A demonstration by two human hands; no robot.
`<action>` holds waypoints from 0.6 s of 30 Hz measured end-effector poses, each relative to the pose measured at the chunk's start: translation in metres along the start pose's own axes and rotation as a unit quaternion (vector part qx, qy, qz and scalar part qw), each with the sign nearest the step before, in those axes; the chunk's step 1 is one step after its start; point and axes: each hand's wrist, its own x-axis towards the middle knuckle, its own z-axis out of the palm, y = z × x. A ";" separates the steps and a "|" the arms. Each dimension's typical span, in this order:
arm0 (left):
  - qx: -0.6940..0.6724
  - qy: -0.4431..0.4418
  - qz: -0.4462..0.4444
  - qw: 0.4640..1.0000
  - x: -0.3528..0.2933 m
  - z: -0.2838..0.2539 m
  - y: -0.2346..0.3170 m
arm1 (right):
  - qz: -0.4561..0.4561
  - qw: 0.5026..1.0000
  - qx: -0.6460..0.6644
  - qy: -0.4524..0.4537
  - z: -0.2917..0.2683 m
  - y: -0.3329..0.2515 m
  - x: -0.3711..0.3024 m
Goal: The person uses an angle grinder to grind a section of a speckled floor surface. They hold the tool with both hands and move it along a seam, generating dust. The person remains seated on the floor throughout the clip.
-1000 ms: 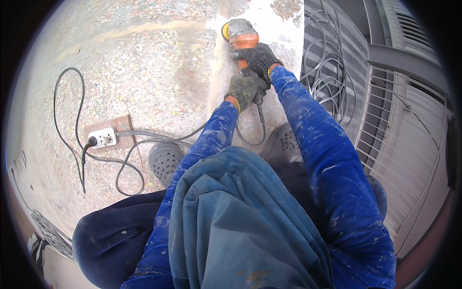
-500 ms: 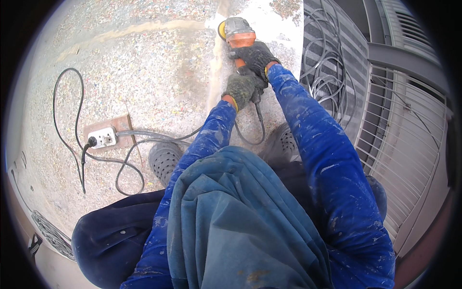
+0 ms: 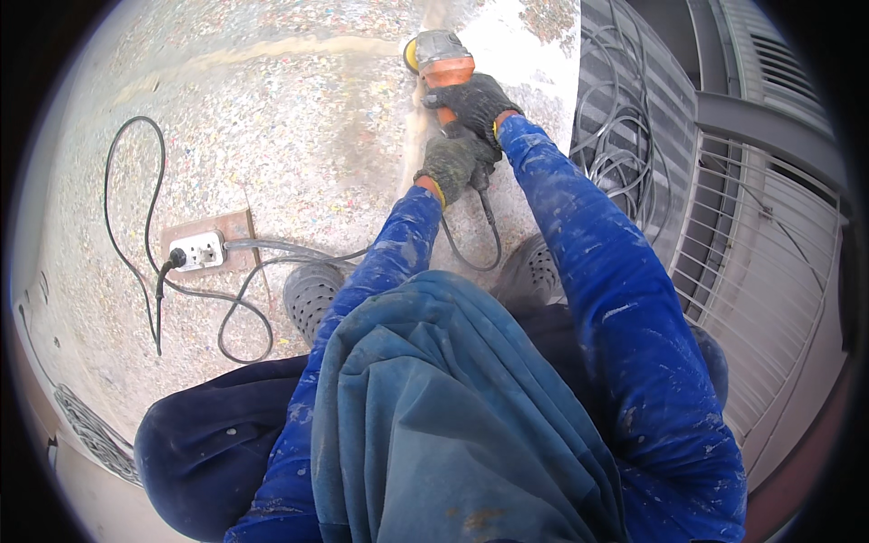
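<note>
An orange angle grinder (image 3: pixel 450 69) with a grey head and a yellow disc (image 3: pixel 411 56) is held in both my gloved hands, well in front of my knees. My right hand (image 3: pixel 478 102), in a dark grey glove, wraps round the body just behind the head. Behind it, my left hand (image 3: pixel 451 166) closes on the rear handle, so most of that handle is hidden. The disc is tilted at the left of the head, beside a pale seam on the speckled floor (image 3: pixel 299 127). From the tool's rear a dark cord (image 3: pixel 491 231) loops back toward my feet.
At my left a white power strip (image 3: pixel 198 251) on a brown board has a black plug in it, with cord looped around. Coiled grey cable (image 3: pixel 625 118) lies on a striped mat at the right, near a white wire rack (image 3: pixel 751 262). More cable (image 3: pixel 90 425) lies far left.
The grinder and both hands have shifted slightly to the left, with the grip unchanged. My view has also moved a little, so the floor items sit slightly to the right.
</note>
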 end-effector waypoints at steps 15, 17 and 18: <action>-0.279 0.008 -0.104 0.954 -0.001 0.041 0.011 | 0.026 1.000 -0.015 -0.005 0.006 0.055 -0.021; -0.218 0.028 0.022 0.975 -0.001 0.042 0.005 | -0.001 0.999 -0.042 0.006 0.007 0.057 -0.024; -0.143 0.047 0.150 0.977 -0.002 0.040 0.003 | -0.014 0.998 -0.054 0.012 0.008 0.058 -0.024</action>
